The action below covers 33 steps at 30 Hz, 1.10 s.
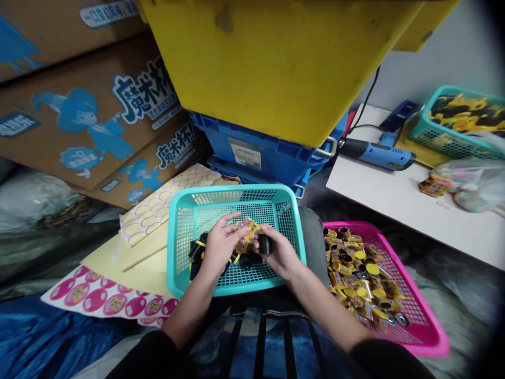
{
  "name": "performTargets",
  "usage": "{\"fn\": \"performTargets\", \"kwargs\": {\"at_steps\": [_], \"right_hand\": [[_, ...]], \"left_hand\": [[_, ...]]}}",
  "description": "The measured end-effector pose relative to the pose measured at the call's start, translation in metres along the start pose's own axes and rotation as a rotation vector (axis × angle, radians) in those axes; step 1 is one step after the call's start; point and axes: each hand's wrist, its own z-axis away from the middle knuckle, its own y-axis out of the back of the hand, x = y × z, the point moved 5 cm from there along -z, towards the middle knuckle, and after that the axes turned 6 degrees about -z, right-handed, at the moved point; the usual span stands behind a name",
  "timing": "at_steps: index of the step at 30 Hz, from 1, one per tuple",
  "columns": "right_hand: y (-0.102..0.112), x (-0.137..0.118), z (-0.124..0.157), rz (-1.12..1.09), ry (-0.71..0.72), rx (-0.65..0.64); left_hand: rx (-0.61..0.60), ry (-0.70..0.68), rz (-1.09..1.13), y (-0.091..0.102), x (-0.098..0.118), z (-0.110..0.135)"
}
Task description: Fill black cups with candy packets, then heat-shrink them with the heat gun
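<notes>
A: What are we holding?
B: With our left hand (221,240) we pinch a small yellow printed wrapper (248,228), fingers closed on it. With our right hand (279,252) we grip a black cylinder (265,244), fingers curled round it. Both are above the teal basket (252,287), where black pieces with yellow bands (197,250) lie.
A: Can we read the wrapper?
B: No, its print is too small for us. On the middle carton (106,158) we read 魔术杯 in large characters, beside a blue figure (84,117) in a pointed hat. The lower carton (118,184) repeats it with an exclamation mark.
A: And the white label (245,153) on the blue crate (284,160)?
B: We can't make out its words, nor the lettering on the blue handheld tool (374,153) lying on the table (371,205). Near our right arm, the pink basket (432,339) holds cylinders with yellow printed wraps (347,268).
</notes>
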Motion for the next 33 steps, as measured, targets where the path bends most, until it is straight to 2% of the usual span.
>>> {"fn": "performTargets", "kwargs": {"at_steps": [4, 12, 16, 23, 28, 33], "right_hand": [[0.004, -0.009, 0.007, -0.096, -0.037, -0.034], [-0.005, -0.014, 0.009, -0.076, 0.099, -0.145], [-0.013, -0.018, 0.009, -0.065, 0.147, -0.192], [-0.023, -0.015, 0.017, 0.063, 0.059, -0.286], [-0.017, -0.018, 0.013, 0.25, 0.196, -0.183], [-0.017, -0.015, 0.012, 0.317, 0.164, -0.254]], "left_hand": [[0.044, -0.042, -0.069, 0.008, 0.004, -0.001], [0.017, -0.064, -0.077, 0.003, 0.004, 0.003], [0.016, -0.069, -0.053, 0.006, 0.003, 0.003], [0.029, -0.057, -0.019, 0.013, -0.004, 0.0], [0.035, -0.038, -0.018, 0.016, -0.007, -0.001], [0.044, -0.038, -0.005, 0.018, -0.007, -0.001]]}}
